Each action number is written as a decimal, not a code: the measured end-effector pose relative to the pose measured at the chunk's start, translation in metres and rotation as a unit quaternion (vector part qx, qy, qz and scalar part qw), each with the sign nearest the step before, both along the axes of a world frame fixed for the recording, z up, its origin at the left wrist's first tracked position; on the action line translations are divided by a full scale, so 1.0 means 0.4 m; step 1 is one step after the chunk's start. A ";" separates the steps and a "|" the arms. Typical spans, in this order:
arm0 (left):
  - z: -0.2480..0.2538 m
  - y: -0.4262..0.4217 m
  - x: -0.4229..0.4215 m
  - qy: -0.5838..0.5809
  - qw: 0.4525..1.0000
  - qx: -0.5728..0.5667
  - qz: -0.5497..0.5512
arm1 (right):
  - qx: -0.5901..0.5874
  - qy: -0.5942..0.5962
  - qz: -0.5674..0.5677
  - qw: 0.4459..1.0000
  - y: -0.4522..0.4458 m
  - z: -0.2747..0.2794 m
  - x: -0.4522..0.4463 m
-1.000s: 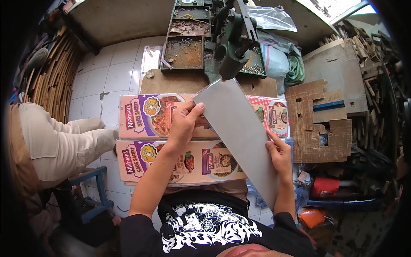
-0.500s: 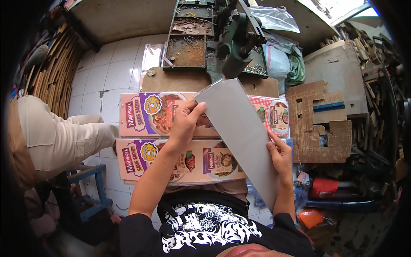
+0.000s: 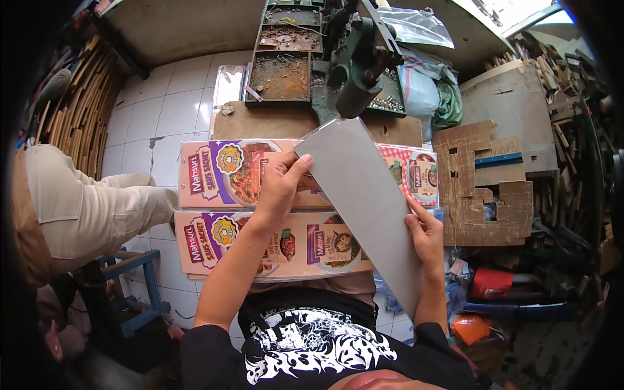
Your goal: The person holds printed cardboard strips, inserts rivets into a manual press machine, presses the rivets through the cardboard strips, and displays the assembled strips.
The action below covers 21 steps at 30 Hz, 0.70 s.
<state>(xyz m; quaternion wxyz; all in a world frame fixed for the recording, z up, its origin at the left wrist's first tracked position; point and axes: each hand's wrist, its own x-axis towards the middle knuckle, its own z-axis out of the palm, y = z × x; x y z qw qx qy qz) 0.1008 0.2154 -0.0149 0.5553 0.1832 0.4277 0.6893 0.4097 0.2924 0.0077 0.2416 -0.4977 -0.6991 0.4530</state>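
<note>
You are holding the grey sheet [image 3: 364, 208] aslant at the centre of the frame, its top end sitting at the tip of the press [image 3: 356, 91], upper middle. Your left hand [image 3: 284, 185] is pinching its left edge, thumb on top; your right hand [image 3: 426, 233], fingers partly curled, is gripping its right edge lower down. Printed sheets [image 3: 201, 177] are lying underneath.

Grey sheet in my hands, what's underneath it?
The brown board, upper sign and lower sign run partly beneath the grey sheet; their uncovered parts show around it. Its underside and the print it covers can't be seen.
</note>
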 end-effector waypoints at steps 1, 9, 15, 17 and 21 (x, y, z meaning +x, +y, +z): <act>0.002 0.001 0.001 -0.002 1.000 0.004 0.009 | 0.000 0.002 0.000 1.000 0.001 -0.001 0.000; -0.012 -0.001 -0.003 0.006 1.000 0.008 0.001 | -0.004 0.002 0.000 1.000 -0.001 0.007 -0.002; -0.010 -0.001 -0.002 0.011 1.000 0.001 -0.003 | 0.022 -0.001 0.003 1.000 0.000 0.001 0.000; -0.007 0.001 -0.004 0.011 1.000 -0.003 -0.004 | 0.026 -0.002 0.003 1.000 0.002 0.004 -0.003; -0.001 -0.002 0.002 0.003 1.000 0.004 0.001 | 0.000 -0.006 0.005 1.000 0.002 0.000 0.002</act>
